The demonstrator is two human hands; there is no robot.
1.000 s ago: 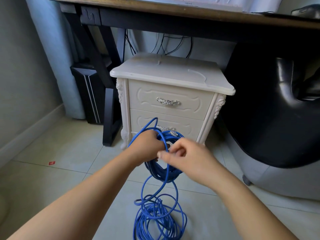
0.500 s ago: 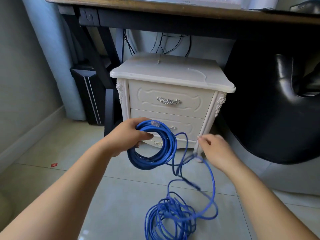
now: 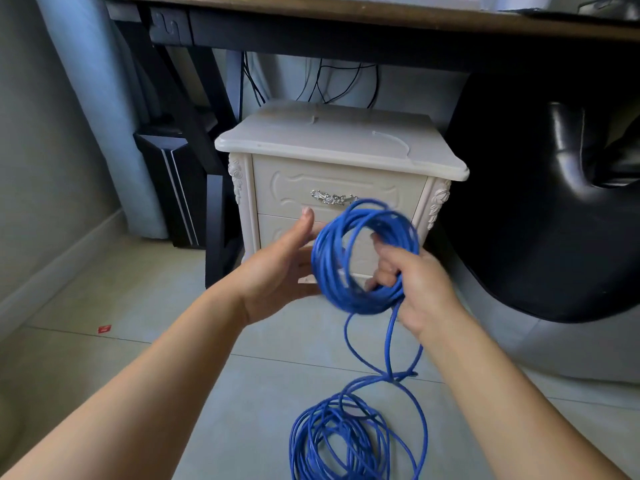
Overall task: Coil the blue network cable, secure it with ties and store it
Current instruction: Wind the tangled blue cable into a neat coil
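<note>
Right hand (image 3: 422,289) gripping cable coil (image 3: 329,258), left hand (image 3: 273,271) open — thumb up

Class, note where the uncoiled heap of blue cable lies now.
Head view, bottom centre: the cable heap lies on the floor tiles, in front of the white nightstand, below the right hand.

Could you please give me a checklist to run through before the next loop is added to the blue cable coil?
1. Right hand grips the coil: ok.
2. Left hand free to help: ok, fingers straight beside the coil.
3. Loose cable on the floor free of knots: cannot tell.
4. All the cable wound up: not ok, much lies on the floor.
5. White tie ready on the nightstand: ok.
</note>
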